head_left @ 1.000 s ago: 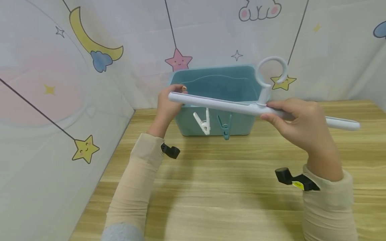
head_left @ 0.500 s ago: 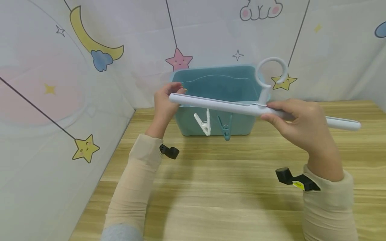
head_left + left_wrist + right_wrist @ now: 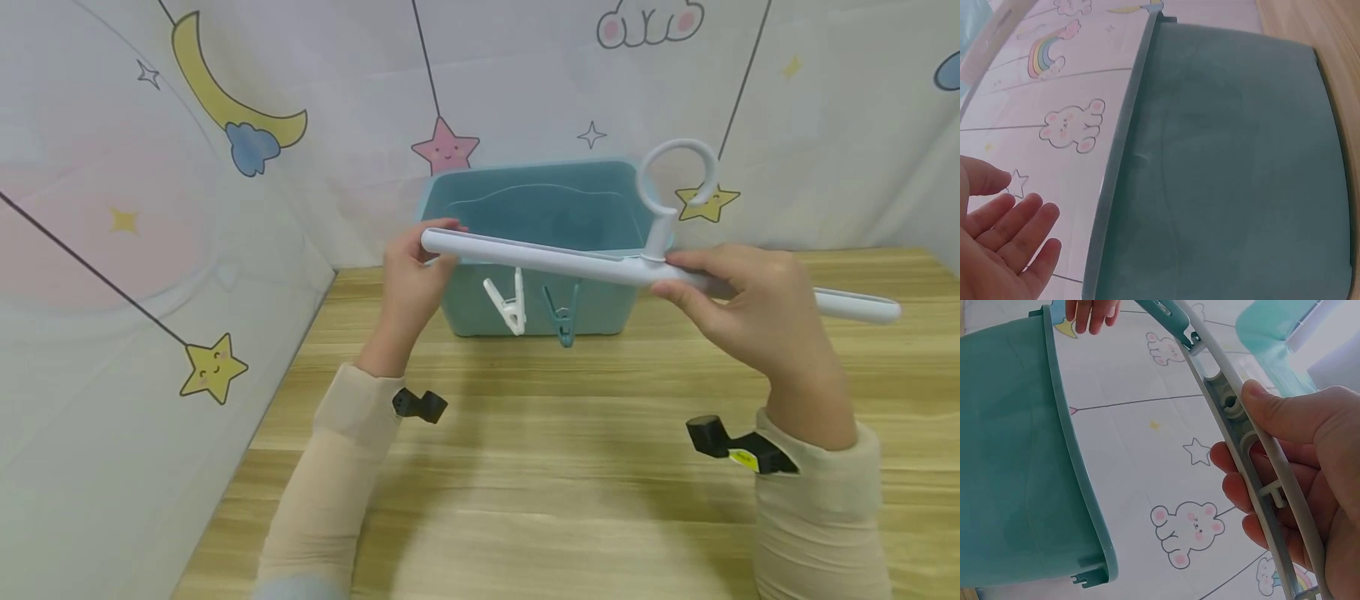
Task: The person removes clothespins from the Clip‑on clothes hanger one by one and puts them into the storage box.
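My right hand (image 3: pixel 750 317) grips a long white hanger bar (image 3: pixel 540 258) near its middle and holds it level above the table; its ring hook (image 3: pixel 657 233) stands up just beside my thumb. In the right wrist view my thumb and curled fingers of the right hand (image 3: pixel 1310 462) wrap the bar (image 3: pixel 1219 378). A white clip (image 3: pixel 508 307) and a teal clip (image 3: pixel 561 317) hang under the bar's left half. My left hand (image 3: pixel 412 275) is at the bar's left end; in the left wrist view its fingers (image 3: pixel 1004 240) are straight and hold nothing. A teal bin (image 3: pixel 480 317) stands behind the bar.
The bin (image 3: pixel 1229 175) looks empty inside. It sits at the back of a wooden table (image 3: pixel 562 467), against a printed curtain (image 3: pixel 150 208) that also closes off the left side. Black camera mounts (image 3: pixel 420 406) sit on both wrists.
My left hand and forearm have drawn back and down a little from the bin's rim to the bar's left end. The right hand and the bar have hardly moved.
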A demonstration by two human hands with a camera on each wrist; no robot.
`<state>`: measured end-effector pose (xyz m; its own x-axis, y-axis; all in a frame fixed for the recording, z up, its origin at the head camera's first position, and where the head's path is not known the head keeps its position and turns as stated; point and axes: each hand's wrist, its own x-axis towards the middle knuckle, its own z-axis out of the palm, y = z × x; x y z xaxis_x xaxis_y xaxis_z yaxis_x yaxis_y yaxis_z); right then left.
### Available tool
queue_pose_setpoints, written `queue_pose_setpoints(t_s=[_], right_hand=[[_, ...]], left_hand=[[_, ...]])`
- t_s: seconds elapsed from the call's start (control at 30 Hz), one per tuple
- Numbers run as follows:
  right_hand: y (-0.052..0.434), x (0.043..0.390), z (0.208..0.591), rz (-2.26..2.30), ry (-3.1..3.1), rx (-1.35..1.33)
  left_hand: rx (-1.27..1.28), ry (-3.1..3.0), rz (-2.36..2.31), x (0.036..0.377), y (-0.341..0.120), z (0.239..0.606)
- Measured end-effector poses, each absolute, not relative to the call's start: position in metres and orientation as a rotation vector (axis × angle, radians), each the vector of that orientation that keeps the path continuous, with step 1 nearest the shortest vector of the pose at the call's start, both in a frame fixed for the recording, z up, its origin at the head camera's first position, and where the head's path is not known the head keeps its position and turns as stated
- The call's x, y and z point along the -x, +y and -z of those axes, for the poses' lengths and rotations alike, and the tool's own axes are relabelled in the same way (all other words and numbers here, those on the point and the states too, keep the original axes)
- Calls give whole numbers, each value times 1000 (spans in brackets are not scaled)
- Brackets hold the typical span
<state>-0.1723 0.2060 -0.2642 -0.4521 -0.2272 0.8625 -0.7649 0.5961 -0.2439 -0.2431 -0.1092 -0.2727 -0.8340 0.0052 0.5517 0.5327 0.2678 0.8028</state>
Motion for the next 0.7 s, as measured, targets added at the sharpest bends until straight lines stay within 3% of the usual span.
queue_pose_setpoints(t_s=[0.7], right_hand=[[205, 171, 266, -846, -1978, -776]], left_hand=[[643, -1867, 1842, 209, -102, 290]])
